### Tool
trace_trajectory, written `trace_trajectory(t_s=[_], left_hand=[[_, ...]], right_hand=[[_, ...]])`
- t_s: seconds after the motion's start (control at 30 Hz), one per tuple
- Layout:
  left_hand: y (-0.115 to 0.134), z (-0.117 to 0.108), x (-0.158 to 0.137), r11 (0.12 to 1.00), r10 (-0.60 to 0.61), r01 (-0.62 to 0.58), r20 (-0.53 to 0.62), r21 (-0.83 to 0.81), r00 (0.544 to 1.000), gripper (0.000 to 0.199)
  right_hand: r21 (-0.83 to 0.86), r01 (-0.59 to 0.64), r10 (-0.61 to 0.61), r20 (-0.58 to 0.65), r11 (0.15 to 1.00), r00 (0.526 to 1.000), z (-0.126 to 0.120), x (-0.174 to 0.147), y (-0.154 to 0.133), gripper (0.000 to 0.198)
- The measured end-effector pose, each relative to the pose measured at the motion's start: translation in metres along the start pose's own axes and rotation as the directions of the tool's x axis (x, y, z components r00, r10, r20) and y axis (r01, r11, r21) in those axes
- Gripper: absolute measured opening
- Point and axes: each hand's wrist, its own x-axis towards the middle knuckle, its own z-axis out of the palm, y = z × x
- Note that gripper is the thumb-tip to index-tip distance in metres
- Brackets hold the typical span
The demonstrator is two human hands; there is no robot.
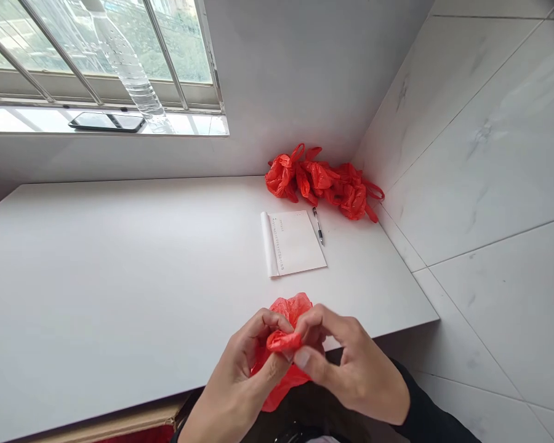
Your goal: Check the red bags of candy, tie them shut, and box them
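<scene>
A red plastic bag (292,306) is between my two hands at the front edge of the white table. My left hand (244,375) pinches the bag's gathered, rolled part from the left, thumb below and fingers above. From the right, my right hand (346,363) grips the same bunched part between thumb and fingertips. The rest of the bag spreads behind the fingers and hangs down below the table edge. Some fingertips are hidden behind the plastic.
Several crumpled red plastic bags (323,181) lie in the back right corner of the table (120,277). An open notepad (298,243) and a pen (318,226) lie nearer. On the windowsill are a water bottle (132,74) and a phone (106,122). A cardboard box (120,424) sits below the table edge.
</scene>
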Motion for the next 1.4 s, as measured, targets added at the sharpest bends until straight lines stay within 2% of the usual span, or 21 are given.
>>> trace_trajectory(t_s=[0.07, 0.1, 0.17, 0.23, 0.3, 0.37, 0.4, 0.5, 0.57, 0.63, 0.73, 0.83, 0.9, 0.97, 1.03, 1.1, 1.13, 1.17, 1.23, 1.3, 1.4], left_hand=[[0.000, 0.001, -0.001, 0.997, 0.020, -0.020, -0.009, 0.078, 1.000, 0.022], [-0.001, 0.001, -0.001, 0.992, 0.040, -0.038, -0.012, 0.117, 0.999, 0.020], [-0.002, 0.001, -0.003, 0.971, 0.087, -0.083, -0.011, 0.224, 0.996, 0.015], [-0.005, -0.002, -0.003, 0.916, 0.149, -0.128, -0.026, 0.381, 0.988, 0.012], [-0.012, -0.005, -0.001, 0.820, 0.240, -0.174, -0.052, 0.546, 0.969, 0.014], [-0.020, -0.008, 0.002, 0.700, 0.369, -0.238, -0.056, 0.674, 0.928, 0.022], [-0.024, -0.010, 0.004, 0.639, 0.438, -0.273, -0.049, 0.720, 0.898, 0.024], [-0.031, -0.011, 0.008, 0.492, 0.600, -0.365, -0.004, 0.790, 0.800, 0.028], [-0.032, -0.012, 0.009, 0.449, 0.653, -0.403, 0.015, 0.797, 0.757, 0.030], [-0.033, -0.014, 0.008, 0.418, 0.684, -0.425, 0.029, 0.803, 0.729, 0.031], [-0.036, -0.018, 0.007, 0.383, 0.699, -0.439, 0.055, 0.813, 0.713, 0.037], [-0.041, -0.022, 0.002, 0.408, 0.724, -0.434, 0.005, 0.803, 0.690, 0.050], [-0.049, -0.025, -0.005, 0.458, 0.745, -0.382, -0.112, 0.802, 0.658, 0.051], [-0.062, -0.031, -0.017, 0.552, 0.717, -0.268, -0.285, 0.789, 0.636, 0.043], [-0.076, -0.039, -0.030, 0.692, 0.613, -0.113, -0.498, 0.713, 0.614, 0.027], [-0.088, -0.046, -0.039, 0.823, 0.440, 0.032, -0.671, 0.568, 0.597, 0.014], [-0.091, -0.048, -0.041, 0.858, 0.374, 0.058, -0.698, 0.510, 0.611, 0.014], [-0.093, -0.048, -0.041, 0.872, 0.340, 0.053, -0.681, 0.486, 0.649, 0.019], [-0.090, -0.042, -0.038, 0.838, 0.366, -0.024, -0.528, 0.545, 0.766, 0.033], [-0.085, -0.030, -0.030, 0.738, 0.417, -0.118, -0.313, 0.664, 0.853, 0.049], [-0.088, -0.013, -0.013, 0.571, 0.447, -0.170, -0.131, 0.803, 0.885, 0.080]], right_hand=[[-0.086, 0.079, -0.087, -0.096, 0.993, 0.992, -0.001, 0.006, 0.007, 0.022], [-0.125, 0.131, -0.143, -0.099, 0.984, 0.985, -0.001, 0.009, 0.010, 0.028], [-0.128, 0.193, -0.195, -0.008, 0.973, 0.981, -0.001, 0.016, 0.016, 0.036], [-0.082, 0.147, -0.142, 0.060, 0.986, 0.988, 0.000, 0.021, 0.019, 0.033], [-0.051, 0.033, -0.031, 0.046, 0.998, 0.998, 0.000, 0.025, 0.021, 0.037], [-0.010, -0.089, 0.089, 0.052, 0.996, 0.995, 0.000, 0.026, 0.023, 0.041], [0.023, -0.133, 0.130, 0.092, 0.991, 0.987, -0.001, 0.026, 0.024, 0.041], [0.159, -0.193, 0.144, 0.275, 0.968, 0.951, -0.003, 0.029, 0.030, 0.041], [0.258, -0.220, 0.124, 0.344, 0.941, 0.931, -0.004, 0.031, 0.034, 0.040], [0.324, -0.242, 0.129, 0.335, 0.915, 0.933, -0.003, 0.033, 0.036, 0.039], [0.336, -0.216, 0.144, 0.227, 0.917, 0.963, -0.002, 0.035, 0.034, 0.035], [0.267, -0.156, 0.135, 0.097, 0.951, 0.986, -0.006, 0.033, 0.031, 0.032], [0.188, -0.130, 0.129, 0.017, 0.974, 0.992, -0.013, 0.030, 0.035, 0.032], [0.102, -0.137, 0.144, -0.064, 0.985, 0.988, -0.022, 0.025, 0.046, 0.033], [0.046, -0.184, 0.189, -0.139, 0.982, 0.972, -0.030, 0.020, 0.062, 0.036], [0.051, -0.242, 0.248, -0.176, 0.969, 0.953, -0.033, 0.016, 0.079, 0.039], [0.073, -0.259, 0.268, -0.179, 0.963, 0.947, -0.032, 0.015, 0.085, 0.039], [0.103, -0.264, 0.279, -0.179, 0.959, 0.943, -0.030, 0.014, 0.090, 0.039], [0.159, -0.253, 0.281, -0.187, 0.954, 0.941, -0.023, 0.012, 0.095, 0.037], [0.171, -0.246, 0.279, -0.204, 0.954, 0.939, -0.017, 0.008, 0.098, 0.036], [0.083, -0.226, 0.240, -0.256, 0.971, 0.936, -0.017, -0.004, 0.110, 0.036]])
